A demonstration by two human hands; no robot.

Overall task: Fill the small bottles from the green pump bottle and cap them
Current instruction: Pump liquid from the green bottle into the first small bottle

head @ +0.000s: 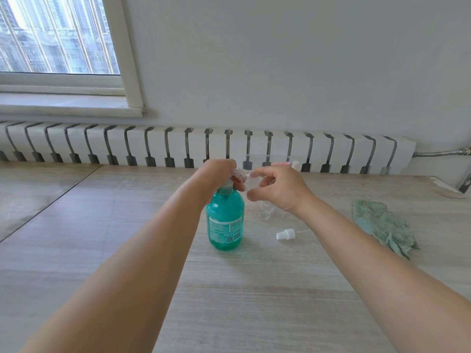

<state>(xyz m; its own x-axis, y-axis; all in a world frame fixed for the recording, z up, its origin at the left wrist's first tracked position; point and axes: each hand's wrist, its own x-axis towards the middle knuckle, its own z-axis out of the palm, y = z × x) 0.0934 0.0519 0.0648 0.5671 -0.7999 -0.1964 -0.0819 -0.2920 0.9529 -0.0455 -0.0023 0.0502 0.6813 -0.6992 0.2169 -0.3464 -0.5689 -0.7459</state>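
The green pump bottle stands upright in the middle of the wooden table. My left hand lies curled over its clear pump head, which it mostly hides. My right hand pinches a small clear bottle held right at the pump spout. Another small clear bottle lies on its side on the table below my right hand. A white cap lies on the table to the right of the green bottle.
A green cloth lies at the right of the table. A white radiator runs along the wall behind the table's far edge. More small clear items, one with a pink part, stand behind my right hand.
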